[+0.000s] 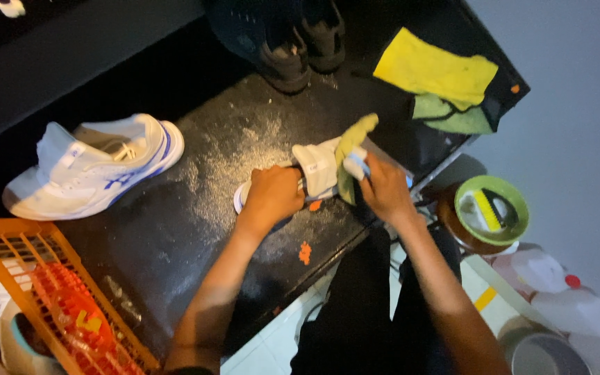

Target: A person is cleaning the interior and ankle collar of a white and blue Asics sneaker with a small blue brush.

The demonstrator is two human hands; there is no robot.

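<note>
A white sneaker with blue trim [317, 167] lies on a dark, dusty bench top [196, 208]. My left hand [272, 196] grips it over the toe and side. My right hand [383, 187] presses a yellow-green cloth [352, 139] against the sneaker's heel end. Its matching white and blue sneaker [92, 167] lies apart at the left of the bench.
An orange plastic crate [57, 298] sits at the lower left. Dark shoes [293, 42] stand at the back, with yellow and green cloths [439, 76] at the back right. On the floor at right are a green bowl holding a brush [491, 208], white jugs [557, 292] and a metal pot [543, 351].
</note>
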